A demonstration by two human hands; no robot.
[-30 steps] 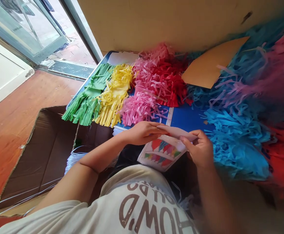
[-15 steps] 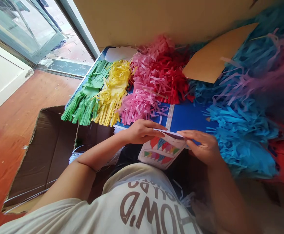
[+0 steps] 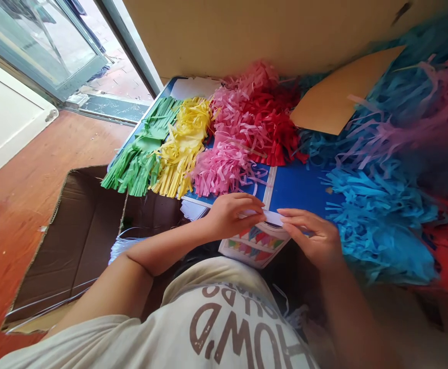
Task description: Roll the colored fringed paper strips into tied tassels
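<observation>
A white printed card (image 3: 253, 247), with rows of coloured pennant shapes on it, leans upright against my lap below the table edge. Fingers and thumb of my left hand (image 3: 233, 218) pinch its top left edge. At the top right corner, my right hand (image 3: 318, 237) grips the same edge between thumb and fingers. A pale strip along the top shows between both hands, with a dark opening beneath it. My left fingers cover part of the upper pictures. Just past the hands lie a pink tissue fringe (image 3: 226, 169) and a light blue tissue fringe (image 3: 385, 220).
On the blue table (image 3: 304, 187) are green fringe (image 3: 135, 159), yellow fringe (image 3: 181, 148), red fringe (image 3: 272, 128) and a tan card sheet (image 3: 333, 100). An open cardboard box (image 3: 81, 220) stands at left, near white cord (image 3: 126, 245). A door (image 3: 74, 51) stands beyond.
My left hand has shifted slightly right and its thumb now shows, pinching the card's top edge. The top strip looks tilted toward me. The view has moved a little.
</observation>
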